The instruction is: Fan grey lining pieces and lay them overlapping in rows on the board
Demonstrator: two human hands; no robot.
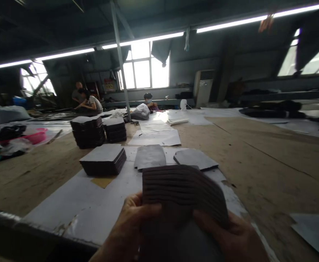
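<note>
Between my two hands is a stack of dark cut fabric pieces (175, 185), tilted up with its layered edges fanned. My left hand (133, 218) grips its left side, thumb across the near face. On the right side my right hand (227, 229) is closed round it, thumb also in front. Just beyond lie a small grey-topped pile (150, 156) and another flat pile (196, 158) on white paper (99, 203). To the left sits a taller, squared stack (103, 158) with a scrap of brown card (102, 181) under its front edge. The lower part of the held stack is in shadow.
Tall dark stacks (87, 131) stand farther back on the left, near a metal pole (121, 65). A pink basin (36, 135) and bags are at far left. Co-workers sit beyond the table (263, 163). The table's near edge (39, 229) runs along the lower left.
</note>
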